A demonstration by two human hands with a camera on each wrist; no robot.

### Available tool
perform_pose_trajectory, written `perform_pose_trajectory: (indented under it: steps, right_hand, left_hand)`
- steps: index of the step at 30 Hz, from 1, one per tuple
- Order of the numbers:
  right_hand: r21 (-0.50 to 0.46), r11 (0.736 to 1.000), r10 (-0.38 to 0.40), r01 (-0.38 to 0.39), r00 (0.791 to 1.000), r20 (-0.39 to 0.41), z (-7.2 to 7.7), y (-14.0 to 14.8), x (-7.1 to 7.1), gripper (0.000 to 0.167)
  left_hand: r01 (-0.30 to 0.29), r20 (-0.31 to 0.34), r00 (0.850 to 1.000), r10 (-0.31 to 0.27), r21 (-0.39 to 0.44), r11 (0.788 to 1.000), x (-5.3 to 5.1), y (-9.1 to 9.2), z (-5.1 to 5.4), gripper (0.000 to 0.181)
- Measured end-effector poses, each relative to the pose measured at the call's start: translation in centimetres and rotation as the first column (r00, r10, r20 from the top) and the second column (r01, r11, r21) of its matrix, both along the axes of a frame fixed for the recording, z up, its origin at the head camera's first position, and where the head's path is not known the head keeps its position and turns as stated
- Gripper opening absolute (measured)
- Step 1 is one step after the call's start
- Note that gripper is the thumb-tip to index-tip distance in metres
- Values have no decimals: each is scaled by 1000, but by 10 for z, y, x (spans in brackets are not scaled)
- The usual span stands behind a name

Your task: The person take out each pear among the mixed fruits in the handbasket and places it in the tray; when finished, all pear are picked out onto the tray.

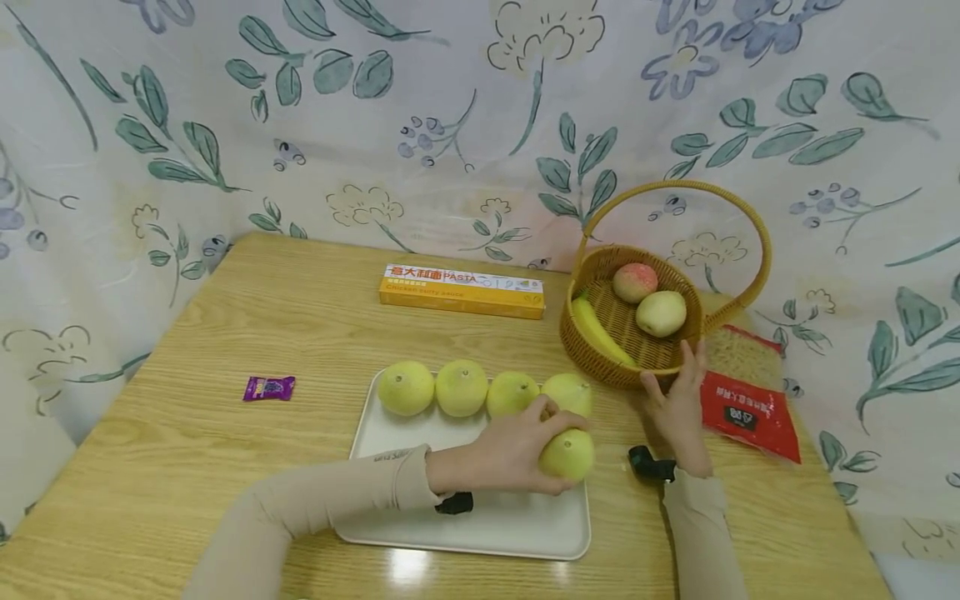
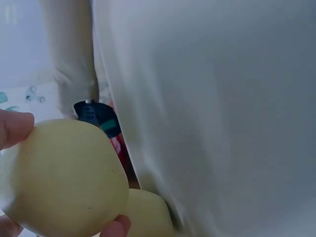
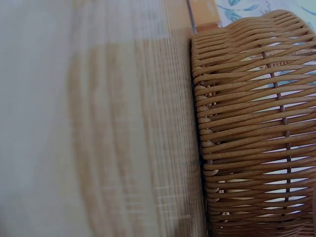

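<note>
My left hand (image 1: 502,450) holds a round yellow-green pear (image 1: 567,456) above the right side of a white tray (image 1: 465,533). Fingertips press its sides in the left wrist view, where the pear (image 2: 69,177) looks smooth and finely speckled. Several more pears (image 1: 461,388) line the tray's far edge. My right hand (image 1: 678,408) touches the near rim of a woven basket (image 1: 600,362) with its fingers spread and fairly straight. Inside the basket are a banana (image 1: 600,333), a pink-red peach (image 1: 635,282) and a pale pear (image 1: 662,313). The basket's woven side (image 3: 256,123) fills the right of the right wrist view.
A yellow pasta box (image 1: 461,292) lies at the table's back. The red pasta bag (image 1: 750,408) lies right of the basket, partly behind it. A small purple packet (image 1: 269,388) is left of the tray. The basket's tall handle (image 1: 678,185) arches upward.
</note>
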State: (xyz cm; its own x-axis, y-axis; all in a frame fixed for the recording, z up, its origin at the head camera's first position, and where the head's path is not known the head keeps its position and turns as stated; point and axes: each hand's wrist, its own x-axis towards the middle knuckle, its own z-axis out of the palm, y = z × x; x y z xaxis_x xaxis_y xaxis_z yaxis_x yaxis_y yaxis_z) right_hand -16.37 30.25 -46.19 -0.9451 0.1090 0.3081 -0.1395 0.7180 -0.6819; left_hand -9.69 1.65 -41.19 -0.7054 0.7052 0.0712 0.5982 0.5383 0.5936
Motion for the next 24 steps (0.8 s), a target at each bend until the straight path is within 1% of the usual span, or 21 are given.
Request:
perform_pose_trajectory:
  steps: [4,7,11,13,15,17,18,20,24]
  right_hand:
    - [6,1000,3,-3,1000,-14,-1,1,-2,80]
    - [7,1000,2,-2,1000,-9,-1,1,-2,79]
    - [5,1000,-2,2,1000,19,0,-1,-1,80]
    - [2,1000,-2,2,1000,28,1,-2,-1,81]
    - [4,1000,0,-1,1000,28,1,-3,0,81]
    - [5,1000,-1,1,1000,27,1,-3,0,81]
    - [7,1000,-4,3,1000,27,2,-2,0,80]
    - [7,1000,-9,9,1000,30,2,-2,1,79]
    - [5,1000,-14,14,999,40,2,-2,2,78]
  left_hand:
    - [0,-95,995,-7,-64,998,2,0,-2,67]
    - [3,-132,991,-17,-108,994,3,2,-5,66]
    - [7,-148,989,-28,-141,990,5,6,-10,68]
    - [0,-183,983,-29,-153,988,6,7,-11,69]
    - [-9,-225,974,-28,-161,987,7,8,-9,67]
    - [-12,-257,966,-29,-158,987,6,9,-6,63]
    - [-11,-259,965,-30,-154,988,5,9,-4,61]
    - [-1,-238,971,-33,-140,990,2,11,3,57]
    - [-14,-203,979,-12,-127,992,-7,17,25,52]
